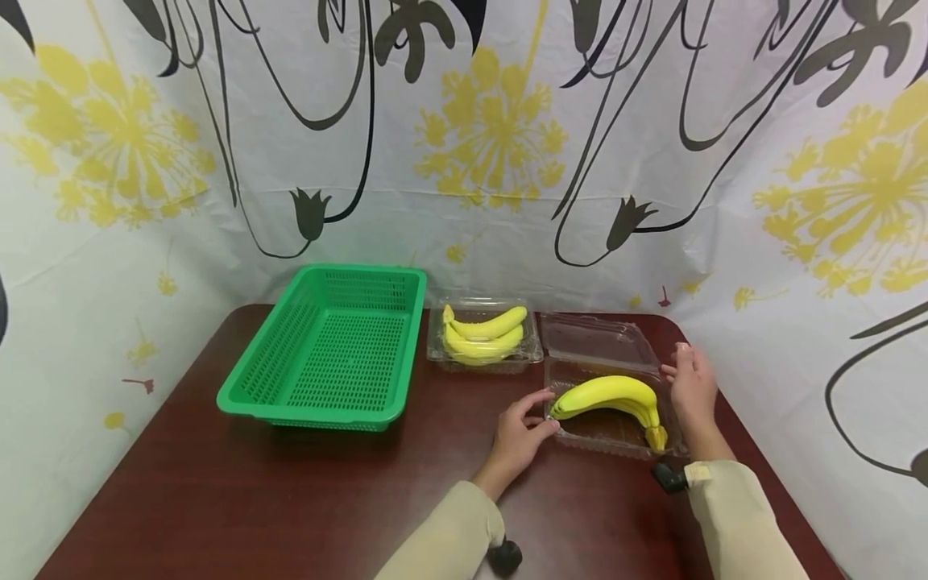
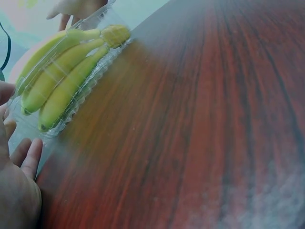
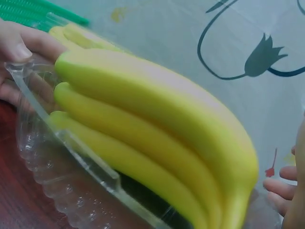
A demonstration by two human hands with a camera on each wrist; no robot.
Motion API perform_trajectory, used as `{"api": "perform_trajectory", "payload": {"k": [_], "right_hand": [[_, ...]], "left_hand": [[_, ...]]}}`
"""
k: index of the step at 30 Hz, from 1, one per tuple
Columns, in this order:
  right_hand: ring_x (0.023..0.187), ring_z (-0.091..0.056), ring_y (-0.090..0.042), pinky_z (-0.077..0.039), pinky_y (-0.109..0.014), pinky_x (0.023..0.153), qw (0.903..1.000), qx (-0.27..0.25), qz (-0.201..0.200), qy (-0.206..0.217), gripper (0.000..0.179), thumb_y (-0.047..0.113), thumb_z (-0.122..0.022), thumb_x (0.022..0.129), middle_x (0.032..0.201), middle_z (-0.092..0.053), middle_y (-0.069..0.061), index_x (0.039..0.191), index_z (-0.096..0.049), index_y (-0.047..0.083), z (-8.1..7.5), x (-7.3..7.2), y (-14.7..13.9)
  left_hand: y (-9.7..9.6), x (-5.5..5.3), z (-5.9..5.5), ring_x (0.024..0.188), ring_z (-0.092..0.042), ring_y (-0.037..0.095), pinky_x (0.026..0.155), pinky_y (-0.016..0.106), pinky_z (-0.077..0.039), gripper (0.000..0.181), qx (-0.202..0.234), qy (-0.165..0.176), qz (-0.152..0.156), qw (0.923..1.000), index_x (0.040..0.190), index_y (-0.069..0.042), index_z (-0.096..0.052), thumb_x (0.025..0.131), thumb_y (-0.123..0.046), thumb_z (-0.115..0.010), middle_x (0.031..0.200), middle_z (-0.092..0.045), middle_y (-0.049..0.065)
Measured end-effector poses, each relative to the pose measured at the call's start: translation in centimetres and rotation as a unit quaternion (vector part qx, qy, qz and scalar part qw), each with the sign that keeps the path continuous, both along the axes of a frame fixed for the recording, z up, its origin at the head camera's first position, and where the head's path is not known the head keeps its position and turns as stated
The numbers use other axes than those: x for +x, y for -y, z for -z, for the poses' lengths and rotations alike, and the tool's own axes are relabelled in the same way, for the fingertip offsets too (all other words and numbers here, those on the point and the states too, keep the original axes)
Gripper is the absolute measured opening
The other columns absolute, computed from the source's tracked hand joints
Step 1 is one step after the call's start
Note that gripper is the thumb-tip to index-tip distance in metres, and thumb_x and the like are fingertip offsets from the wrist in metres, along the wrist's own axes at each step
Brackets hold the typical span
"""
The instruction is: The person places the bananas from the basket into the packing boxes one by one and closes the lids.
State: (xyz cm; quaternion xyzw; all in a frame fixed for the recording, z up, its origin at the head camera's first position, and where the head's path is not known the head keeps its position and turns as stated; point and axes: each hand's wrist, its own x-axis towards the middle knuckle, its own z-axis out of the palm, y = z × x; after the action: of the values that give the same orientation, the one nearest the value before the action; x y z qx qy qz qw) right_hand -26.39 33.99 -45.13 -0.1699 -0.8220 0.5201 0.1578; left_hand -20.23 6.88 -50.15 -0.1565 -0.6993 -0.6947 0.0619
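Observation:
A bunch of three yellow bananas (image 3: 157,114) lies in a clear plastic clamshell box (image 1: 594,439), its stem end toward the near right corner. The box's lid (image 1: 598,338) is folded back, away from the person. At the box's left end, my left hand (image 1: 518,435) pinches the rim, thumb nearer me and fingers by the banana tips. Beside the right edge, my right hand (image 1: 693,391) is raised with loosely bent fingers and holds nothing. Whether its fingertips touch the lid I cannot tell. Through the clear wall, the bananas (image 2: 66,71) also show in the left wrist view.
Left of the open box stands another clear box (image 1: 432,346) with its lid down over yellow bananas (image 1: 482,334). A green perforated plastic basket (image 1: 395,403) sits farther left on the dark red wood table (image 1: 290,499). A patterned cloth (image 1: 464,242) hangs behind.

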Motion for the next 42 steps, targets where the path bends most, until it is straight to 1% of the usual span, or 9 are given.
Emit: {"api": "perform_trajectory", "payload": {"k": [7, 9, 14, 17, 24, 29, 33, 36, 42], "right_hand": [[0.133, -0.036, -0.043, -0.028, -0.059, 0.106, 0.9984, 0.047, -0.03, 0.012, 0.07, 0.057, -0.024, 0.101, 0.15, -0.033, -0.024, 0.156, -0.02, 0.014, 1.1, -0.1, 0.1], [0.135, -0.03, -0.045, -0.024, -0.061, 0.107, 0.9971, 0.058, -0.041, 0.026, 0.072, 0.058, -0.023, 0.101, 0.151, -0.03, -0.026, 0.156, -0.016, 0.013, 1.1, -0.2, 0.1], [0.14, -0.01, -0.051, -0.014, -0.068, 0.106, 0.9868, 0.075, -0.098, 0.105, 0.082, 0.064, -0.015, 0.098, 0.158, -0.006, -0.027, 0.156, 0.004, 0.01, 1.2, -0.4, -0.1], [0.14, -0.005, -0.052, -0.012, -0.069, 0.105, 0.9813, 0.088, -0.12, 0.123, 0.083, 0.065, -0.013, 0.097, 0.158, -0.001, -0.027, 0.156, 0.007, 0.01, 1.4, -0.5, -0.2], [0.139, -0.014, -0.052, -0.015, -0.069, 0.105, 0.9847, 0.103, -0.119, 0.075, 0.078, 0.062, -0.016, 0.099, 0.156, -0.012, -0.028, 0.157, 0.001, 0.013, 1.5, -0.5, -0.1], [0.137, -0.022, -0.05, -0.019, -0.067, 0.105, 0.9904, 0.084, -0.104, 0.034, 0.073, 0.059, -0.02, 0.101, 0.155, -0.019, -0.027, 0.158, -0.004, 0.016, 1.5, 0.0, 0.0], [0.133, -0.03, -0.05, -0.024, -0.065, 0.104, 0.9939, 0.069, -0.084, -0.014, 0.069, 0.054, -0.026, 0.102, 0.151, -0.028, -0.028, 0.158, -0.01, 0.017, 1.5, 0.2, 0.2], [0.132, -0.033, -0.048, -0.027, -0.064, 0.103, 0.9944, 0.064, -0.07, -0.046, 0.064, 0.049, -0.03, 0.103, 0.149, -0.031, -0.027, 0.157, -0.013, 0.018, 1.5, 0.3, 0.4], [0.132, -0.035, -0.042, -0.028, -0.06, 0.105, 0.9956, 0.04, -0.033, -0.078, 0.06, 0.045, -0.034, 0.104, 0.148, -0.036, -0.021, 0.157, -0.017, 0.024, 1.4, 0.6, 0.6]], "left_hand": [[-0.7, -1.4, 2.6, 0.096, -0.066, 0.023, 0.076, 0.024, -0.053, 0.042, -0.002, 0.016, 0.008, 0.9998, 0.126, -0.007, -0.065, 0.085, -0.002, -0.071, 0.134, -0.059, 0.007], [-0.7, -1.6, 2.9, 0.095, -0.066, 0.02, 0.076, 0.024, -0.053, 0.043, 0.002, 0.02, 0.009, 0.9998, 0.126, -0.008, -0.065, 0.084, -0.003, -0.072, 0.134, -0.059, 0.007], [-0.6, -1.6, 3.0, 0.085, -0.067, 0.013, 0.071, 0.024, -0.054, 0.043, 0.005, 0.028, 0.014, 0.9995, 0.126, -0.009, -0.065, 0.084, -0.004, -0.072, 0.133, -0.06, 0.004], [-0.6, -1.6, 2.9, 0.081, -0.067, 0.011, 0.07, 0.024, -0.054, 0.043, 0.007, 0.033, 0.018, 0.9993, 0.127, -0.009, -0.064, 0.085, -0.004, -0.072, 0.132, -0.061, 0.0], [-0.5, -1.5, 2.5, 0.096, -0.066, 0.023, 0.074, 0.024, -0.054, 0.045, 0.019, 0.009, 0.018, 0.9996, 0.129, -0.006, -0.062, 0.085, -0.001, -0.071, 0.124, -0.063, 0.011], [0.0, -0.6, 0.7, 0.105, -0.062, 0.035, 0.078, 0.027, -0.053, 0.045, 0.027, -0.003, 0.023, 0.9994, 0.127, -0.003, -0.061, 0.084, 0.004, -0.069, 0.126, -0.06, 0.021], [0.3, -0.2, -0.3, 0.108, -0.06, 0.038, 0.082, 0.03, -0.053, 0.048, 0.026, 0.005, 0.029, 0.9992, 0.13, -0.002, -0.059, 0.084, 0.006, -0.068, 0.13, -0.059, 0.019], [0.2, -0.4, 0.1, 0.108, -0.06, 0.039, 0.083, 0.034, -0.053, 0.05, 0.03, -0.001, 0.029, 0.9991, 0.132, -0.002, -0.057, 0.084, 0.005, -0.068, 0.132, -0.058, 0.017], [-0.4, -1.6, 2.3, 0.109, -0.06, 0.033, 0.083, 0.031, -0.053, 0.053, 0.035, -0.006, 0.027, 0.999, 0.136, -0.002, -0.053, 0.085, 0.002, -0.069, 0.135, -0.056, 0.018]]}}
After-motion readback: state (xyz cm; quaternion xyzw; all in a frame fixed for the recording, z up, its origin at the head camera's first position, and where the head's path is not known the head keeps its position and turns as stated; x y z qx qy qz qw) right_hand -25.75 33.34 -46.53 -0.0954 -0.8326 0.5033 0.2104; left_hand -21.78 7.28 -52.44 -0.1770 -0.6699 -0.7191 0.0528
